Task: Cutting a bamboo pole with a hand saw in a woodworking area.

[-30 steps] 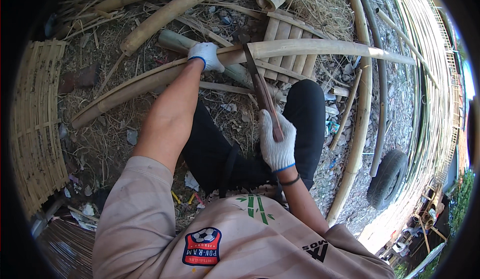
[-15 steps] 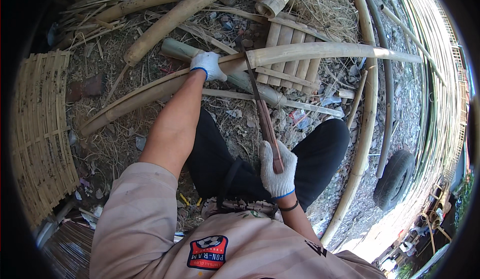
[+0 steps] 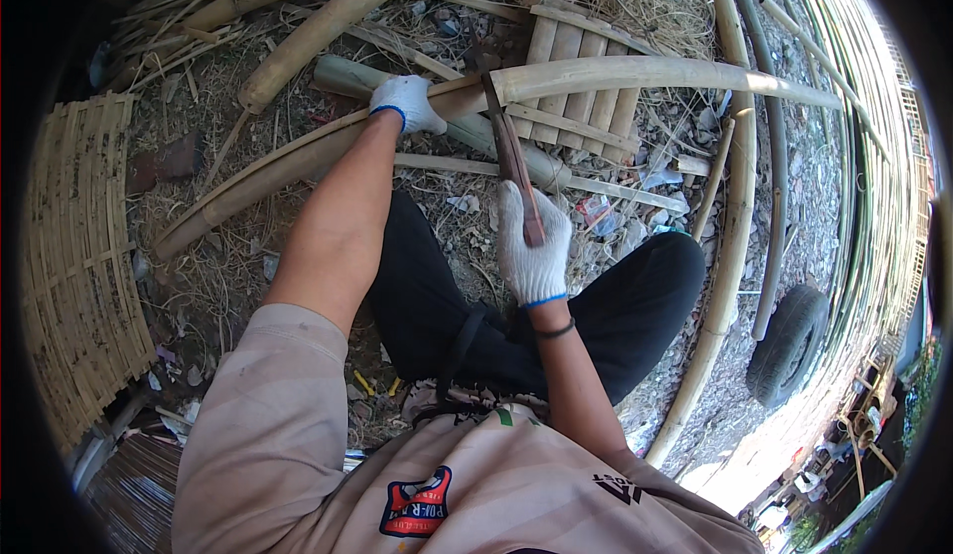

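A long curved bamboo pole [image 3: 635, 77] lies crosswise in front of me, its left part split lengthwise. My left hand [image 3: 407, 104], in a white glove with a blue cuff, is closed around the split part, just left of the middle. In my gloved right hand [image 3: 534, 241] is the wooden handle of a saw [image 3: 511, 152]. The dark blade crosses the bamboo at the point where its full round part begins, a little right of my left hand. Under the pole lies a greenish bamboo piece [image 3: 531, 162], running slantwise.
A small slatted bamboo panel [image 3: 571, 97] lies behind the pole. Thick bamboo poles [image 3: 338, 28] fill the far side, and another long pole [image 3: 730, 246] curves along the right. A woven bamboo panel [image 3: 74, 256] stands left; a black tyre [image 3: 787, 346] lies right, near bundled bamboo strips [image 3: 879, 157].
My right hand has pushed the saw forward, away from my body, across the bamboo. My left hand keeps its hold, with the view shifted slightly.
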The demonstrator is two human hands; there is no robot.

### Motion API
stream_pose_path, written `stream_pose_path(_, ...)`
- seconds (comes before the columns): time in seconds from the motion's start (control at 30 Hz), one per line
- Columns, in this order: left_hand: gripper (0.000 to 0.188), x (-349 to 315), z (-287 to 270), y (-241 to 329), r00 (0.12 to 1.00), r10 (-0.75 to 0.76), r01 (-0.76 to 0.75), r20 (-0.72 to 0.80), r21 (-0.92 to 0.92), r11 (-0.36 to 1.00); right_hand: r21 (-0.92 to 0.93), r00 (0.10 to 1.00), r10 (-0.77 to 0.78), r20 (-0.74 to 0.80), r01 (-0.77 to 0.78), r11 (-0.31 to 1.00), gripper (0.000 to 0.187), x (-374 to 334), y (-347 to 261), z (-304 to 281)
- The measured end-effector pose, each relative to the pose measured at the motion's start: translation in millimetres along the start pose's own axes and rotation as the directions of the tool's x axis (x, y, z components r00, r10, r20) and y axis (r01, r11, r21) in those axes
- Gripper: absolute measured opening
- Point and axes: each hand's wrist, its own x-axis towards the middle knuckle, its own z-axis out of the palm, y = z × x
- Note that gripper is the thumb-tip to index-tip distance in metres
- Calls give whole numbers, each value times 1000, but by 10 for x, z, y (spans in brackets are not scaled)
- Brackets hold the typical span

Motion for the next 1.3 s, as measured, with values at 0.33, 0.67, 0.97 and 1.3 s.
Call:
stream_pose_path(0.33,77,-112,22,-129,1000,-11,11,-4,9,1000,16,988,153,38,-153,988,26,-694,-104,-414)
stream_pose_path(0.67,76,-8,8,-92,1000,2,-2,-10,1,1000,-26,998,56,43,-55,998,20,-417,-4,-295)
stream_pose_path(0.97,77,179,203,119,999,39,-39,-17,48,998,-214,993,-113,40,119,970,37,965,206,328)
stream_pose_path(1.3,72,178,28,277,997,61,-60,-45,15,998,-66,991,-133,15,134,989,33,938,287,199)
